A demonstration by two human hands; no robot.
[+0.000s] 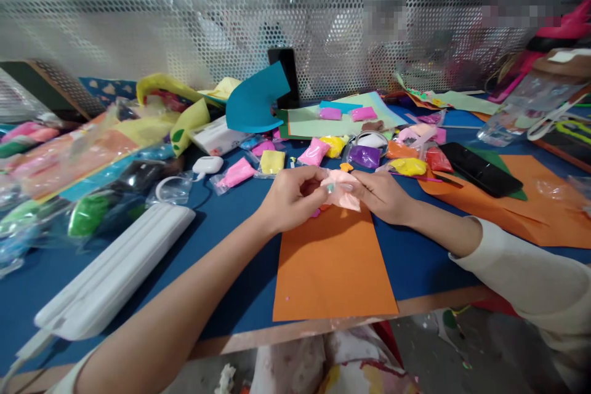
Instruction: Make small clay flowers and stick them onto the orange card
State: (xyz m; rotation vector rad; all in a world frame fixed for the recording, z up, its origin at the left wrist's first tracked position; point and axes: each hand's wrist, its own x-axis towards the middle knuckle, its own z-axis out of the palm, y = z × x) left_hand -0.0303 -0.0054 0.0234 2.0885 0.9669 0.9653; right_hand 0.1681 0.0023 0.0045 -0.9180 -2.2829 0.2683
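A pale pink packet (345, 189) is at the centre, raised over the far end of an orange sheet (337, 268) that stretches towards 6 o'clock on the blue table (231, 271). Both hands are closed on it: the left hand (295, 197) pinches its 9 o'clock side, the right hand (386, 195) its 3 o'clock side. Whether the wrapper is open cannot be told. Small pink and orange bits show by the hands at the sheet's far end, partly hidden, so some material seems already out; the pale pink stuff appears to be still in its wrapper, and the handling looks unfinished.

Farther out, a yellow packet (272, 162) lies at 10 o'clock and a purple packet (364, 156) at 1 o'clock, both apparently full. Beyond them are a black phone (482, 169) at 3 o'clock, a white power strip (117, 271) at 8 and a curved teal sheet (253, 101) at 11.
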